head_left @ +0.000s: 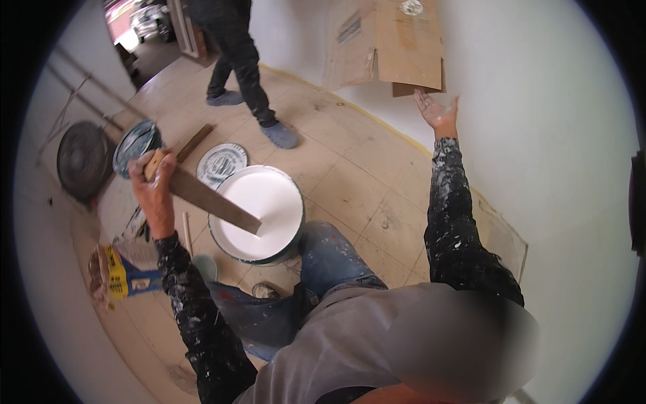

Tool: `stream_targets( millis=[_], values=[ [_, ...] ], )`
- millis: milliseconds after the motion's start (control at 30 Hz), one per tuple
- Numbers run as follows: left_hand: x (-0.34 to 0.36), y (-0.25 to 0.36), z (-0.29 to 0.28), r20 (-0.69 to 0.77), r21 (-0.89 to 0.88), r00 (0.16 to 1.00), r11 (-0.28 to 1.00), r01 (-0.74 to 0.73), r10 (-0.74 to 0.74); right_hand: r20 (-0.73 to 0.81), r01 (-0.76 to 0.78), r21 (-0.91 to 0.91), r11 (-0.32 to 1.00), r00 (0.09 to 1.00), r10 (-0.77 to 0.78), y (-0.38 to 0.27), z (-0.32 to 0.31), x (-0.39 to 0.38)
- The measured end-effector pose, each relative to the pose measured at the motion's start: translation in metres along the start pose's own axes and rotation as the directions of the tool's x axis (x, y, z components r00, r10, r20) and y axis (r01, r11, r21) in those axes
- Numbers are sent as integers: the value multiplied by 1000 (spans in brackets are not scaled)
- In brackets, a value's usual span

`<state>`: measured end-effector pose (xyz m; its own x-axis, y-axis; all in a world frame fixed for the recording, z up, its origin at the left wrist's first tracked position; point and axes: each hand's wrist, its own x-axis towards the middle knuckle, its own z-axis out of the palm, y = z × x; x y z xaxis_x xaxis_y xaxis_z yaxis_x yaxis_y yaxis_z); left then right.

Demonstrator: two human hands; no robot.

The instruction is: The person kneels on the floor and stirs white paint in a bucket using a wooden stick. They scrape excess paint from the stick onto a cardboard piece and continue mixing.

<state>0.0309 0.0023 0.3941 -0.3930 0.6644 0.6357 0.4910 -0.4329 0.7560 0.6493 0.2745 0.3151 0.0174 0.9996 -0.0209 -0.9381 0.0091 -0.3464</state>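
My left hand (pixel 153 192) is closed round the wooden handle of a handsaw (pixel 214 202). The saw's brownish blade slants down to the right, and its tip overlaps the white paint in a large round bucket (pixel 296 246); I cannot tell whether it touches the paint. My right hand (pixel 439 116) is raised with the fingers spread and the palm showing, smeared with white. Its fingertips meet the lower edge of a flattened cardboard box (pixel 404 50) by the white wall. Whether they press on the cardboard is unclear.
Beyond the bucket lies its lid (pixel 222 165); a dark green pail (pixel 136 143) stands farther left. A person in dark trousers (pixel 241 67) is on the tiled floor ahead. At left are a black round tub (pixel 84 161) and a yellow-and-blue bag (pixel 128 273).
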Motion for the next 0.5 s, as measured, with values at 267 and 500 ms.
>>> stream_targets(
  millis=[267,500],
  values=[
    [3,-12,-2,-5,-202,1000,979,19,-21,96,304,-166,938,952,-292,-26,38,-105],
    [2,-14,2,-15,-179,1000,984,-16,14,219,609,-521,598,773,-595,-26,81,-141]
  ],
)
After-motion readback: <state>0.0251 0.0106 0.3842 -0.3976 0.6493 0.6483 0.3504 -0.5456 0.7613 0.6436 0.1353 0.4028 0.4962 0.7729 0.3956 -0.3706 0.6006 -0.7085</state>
